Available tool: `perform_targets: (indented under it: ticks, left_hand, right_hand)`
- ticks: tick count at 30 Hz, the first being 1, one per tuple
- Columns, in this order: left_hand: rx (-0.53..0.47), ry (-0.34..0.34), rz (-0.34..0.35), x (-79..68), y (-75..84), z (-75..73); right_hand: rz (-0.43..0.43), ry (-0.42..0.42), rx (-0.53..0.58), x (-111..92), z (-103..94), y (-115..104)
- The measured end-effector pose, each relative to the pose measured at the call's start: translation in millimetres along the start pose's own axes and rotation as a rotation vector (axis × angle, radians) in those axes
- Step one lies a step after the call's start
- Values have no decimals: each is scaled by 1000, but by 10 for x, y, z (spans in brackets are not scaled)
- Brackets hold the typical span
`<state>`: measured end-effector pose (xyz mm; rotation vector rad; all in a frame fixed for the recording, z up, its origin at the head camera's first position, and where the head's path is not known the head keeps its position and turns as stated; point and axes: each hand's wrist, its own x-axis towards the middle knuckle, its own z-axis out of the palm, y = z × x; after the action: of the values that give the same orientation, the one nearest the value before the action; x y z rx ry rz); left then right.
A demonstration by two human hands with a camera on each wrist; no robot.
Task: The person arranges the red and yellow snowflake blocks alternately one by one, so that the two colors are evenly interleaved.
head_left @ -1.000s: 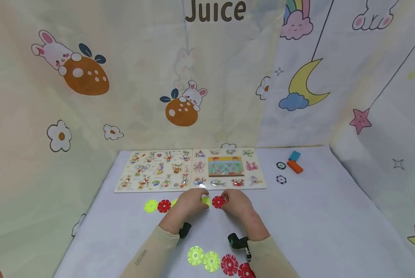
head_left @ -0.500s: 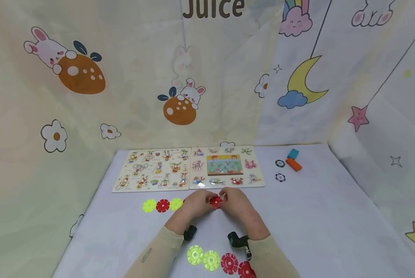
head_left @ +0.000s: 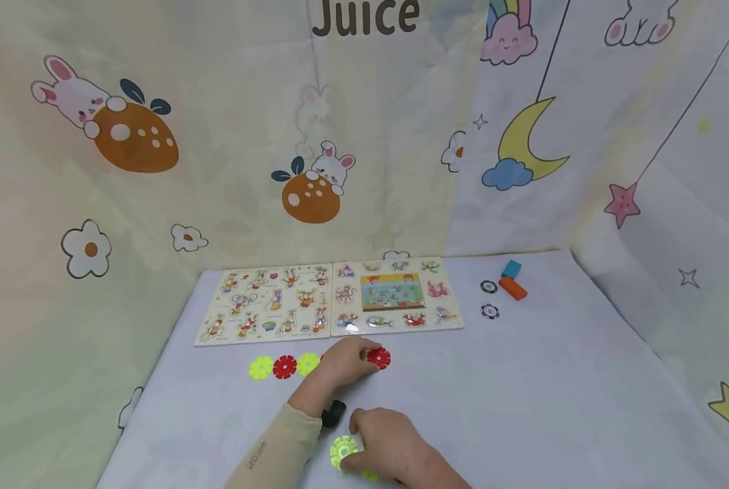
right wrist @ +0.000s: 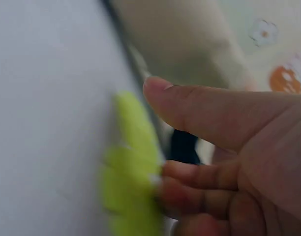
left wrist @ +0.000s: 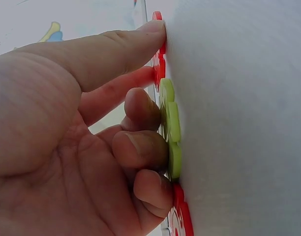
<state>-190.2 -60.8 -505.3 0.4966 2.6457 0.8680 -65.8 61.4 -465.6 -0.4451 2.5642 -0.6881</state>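
Observation:
In the head view my left hand (head_left: 345, 360) is at the right end of a row of slotted plastic snowflake discs. Its thumb and index finger pinch a red snowflake disc (head_left: 381, 358), and in the left wrist view the other fingertips touch a yellow-green disc (left wrist: 172, 130) beside another red disc (left wrist: 181, 214). My right hand (head_left: 389, 438) reaches over the nearer discs with thumb and fingers apart. Its fingertips are at yellow-green discs (right wrist: 133, 172), blurred in the right wrist view. One yellow-green disc (head_left: 343, 448) shows by the thumb; others there are mostly hidden.
Left of the left hand lie a yellow-green disc (head_left: 260, 367), a red disc (head_left: 284, 367) and more. Two picture puzzle boards (head_left: 267, 305) span the back. At the back right are a blue block (head_left: 511, 269), an orange block (head_left: 513, 288) and two round chips (head_left: 489, 311).
My right hand has let go of the red disc and moved back toward the near discs. The left hand stays at the red disc, which now lies flatter at the row's end.

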Motion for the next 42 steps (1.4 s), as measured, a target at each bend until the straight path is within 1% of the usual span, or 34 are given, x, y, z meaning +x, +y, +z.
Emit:
perform_targets:
  ticks: [3, 6, 8, 10, 12, 13, 16, 18, 20, 22, 24, 27, 29, 32, 34, 35, 38, 40, 42]
  left_hand:
    - [-10, 4, -3, 7, 14, -8]
    - [-12, 1, -5, 16, 23, -10]
    - [-15, 3, -7, 19, 20, -9]
    - [-12, 2, -13, 19, 10, -12]
    - [-5, 2, -17, 16, -3, -13]
    - [-1, 3, -17, 14, -10, -13]
    - [8, 11, -12, 3, -23, -16]
    - [8, 20, -6, 2, -25, -14]
    - [9, 19, -4, 0, -26, -2]
    - [11, 10, 1, 2, -26, 15]
    - [13, 5, 12, 9, -23, 33]
    - [23, 14, 30, 25, -22, 41]
    - [28, 23, 29, 34, -25, 34]
    - [24, 18, 11, 38, -25, 21]
    - [18, 11, 4, 34, -21, 12]
    - [14, 10, 3, 31, -17, 8]
    - [16, 5, 2, 18, -3, -1]
    - [14, 5, 4, 12, 6, -2]
    - [11, 7, 5, 9, 15, -5]
  right_hand:
    - [-11, 28, -63, 55, 151, -51]
    - [-22, 65, -97, 96, 210, -38]
    - [-31, 49, -77, 103, 203, -22]
    - [-67, 16, -47, 95, 161, -8]
    - [-113, -38, 11, 78, 55, -6]
    - [-138, -68, 41, 68, -28, -11]
    - [-209, -146, 139, 29, -381, -21]
    - [-230, -162, 209, -7, -643, -2]
    - [-225, -153, 288, -63, -867, 49]
    - [-206, -129, 362, -126, -1024, 142]
    - [-176, -97, 422, -171, -1123, 256]
    - [-128, -18, 458, -161, -1208, 426]
    - [-68, 64, 461, -86, -1226, 523]
    - [38, 182, 425, 96, -1185, 687]
    - [116, 232, 409, 241, -1114, 804]
    - [149, 244, 400, 314, -1073, 858]
    - [206, 255, 391, 495, -945, 975]
    - [218, 254, 345, 565, -876, 1007]
    - [213, 256, 263, 610, -826, 1019]
